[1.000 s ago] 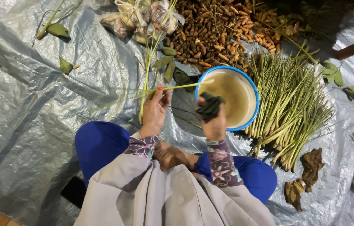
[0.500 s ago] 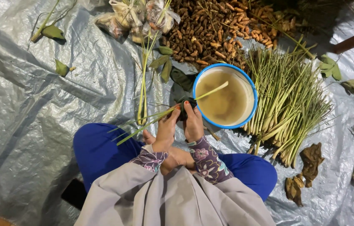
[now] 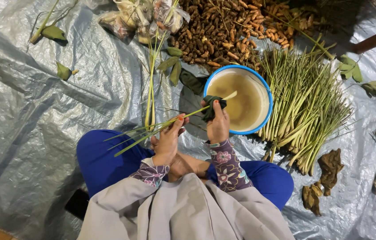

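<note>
My left hand (image 3: 169, 140) pinches a lemongrass stalk (image 3: 170, 121), fingers closed around it. My right hand (image 3: 218, 124) clamps a dark green cloth (image 3: 211, 106) on the stalk, at the near rim of the blue-rimmed bowl (image 3: 259, 126).

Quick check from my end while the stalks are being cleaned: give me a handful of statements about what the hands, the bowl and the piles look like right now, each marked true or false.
1. The right hand presses a dark green cloth around the lemongrass stalk. True.
2. The left hand is empty. False: it grips the same stalk nearer its leafy end.
3. The blue-rimmed bowl holds murky yellowish water. True.
4. The pale end of the stalk lies over the bowl. True.
5. The lemongrass pile lies left of the bowl. False: it lies to its right.
6. The floor cover is a wooden board. False: it is a grey plastic sheet.
</note>
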